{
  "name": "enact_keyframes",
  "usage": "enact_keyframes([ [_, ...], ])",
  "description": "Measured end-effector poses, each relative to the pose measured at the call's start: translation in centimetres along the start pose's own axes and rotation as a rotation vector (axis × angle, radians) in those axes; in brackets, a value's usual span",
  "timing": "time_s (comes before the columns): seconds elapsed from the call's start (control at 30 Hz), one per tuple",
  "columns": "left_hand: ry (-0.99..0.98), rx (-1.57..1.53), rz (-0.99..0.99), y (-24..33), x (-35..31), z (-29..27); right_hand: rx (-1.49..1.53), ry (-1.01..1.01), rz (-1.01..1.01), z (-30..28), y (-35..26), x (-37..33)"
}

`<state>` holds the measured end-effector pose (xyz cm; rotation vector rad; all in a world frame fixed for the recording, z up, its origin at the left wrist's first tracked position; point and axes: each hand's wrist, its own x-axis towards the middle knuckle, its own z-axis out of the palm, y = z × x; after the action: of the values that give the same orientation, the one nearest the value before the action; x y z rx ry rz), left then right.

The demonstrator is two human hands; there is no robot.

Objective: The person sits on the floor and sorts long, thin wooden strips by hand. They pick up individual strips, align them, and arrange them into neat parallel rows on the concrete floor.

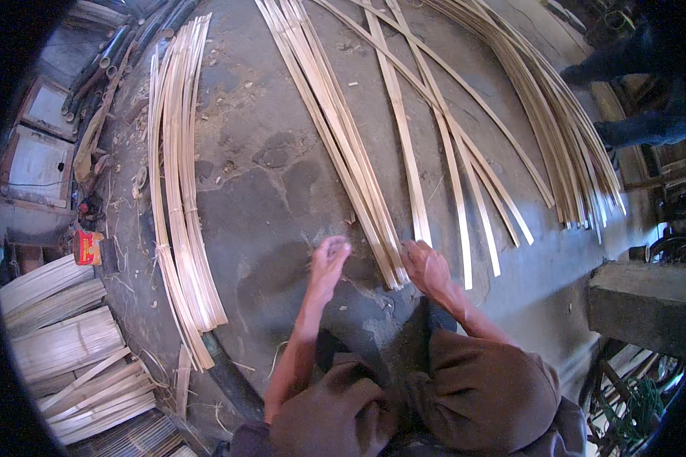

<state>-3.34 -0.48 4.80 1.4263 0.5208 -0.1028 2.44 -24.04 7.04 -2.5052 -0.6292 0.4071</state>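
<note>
A bundle of long, pale bamboo strips [351,145] lies on the floor in front of me, its near end between my two hands. My left hand [329,265] is raised just left of that end, apart from it, its fingers curled together and slightly blurred. Whether anything thin is in them is too small to tell. My right hand [430,270] is closed at the right edge of the bundle's end, its fingertips beside or touching the strips. What it pinches, if anything, is hidden. Several loose bamboo strips [465,164] cross each other to the right.
A tied bundle of strips [177,175] lies left, a larger bundle [545,107] far right. Stacked slats [68,343] and a red packet [88,248] are at the left edge. Dark poles [110,57] lie back left. A concrete block [648,301] stands right; another person's legs [640,129] show beyond.
</note>
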Motion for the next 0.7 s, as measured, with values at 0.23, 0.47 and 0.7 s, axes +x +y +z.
enact_keyframes([
  [0.23,0.036,0.17,-0.099,0.6,-6.7,-5.5,-0.076,0.106,-0.104,2.7,-1.8,2.3],
  [0.47,0.008,0.201,-0.168,1.1,-11.0,-7.2,-0.008,0.184,-0.071,2.7,-2.5,2.5],
  [0.7,-0.057,0.016,-0.058,0.3,-5.0,-1.2,0.322,0.162,0.062,3.1,-3.9,0.4],
])
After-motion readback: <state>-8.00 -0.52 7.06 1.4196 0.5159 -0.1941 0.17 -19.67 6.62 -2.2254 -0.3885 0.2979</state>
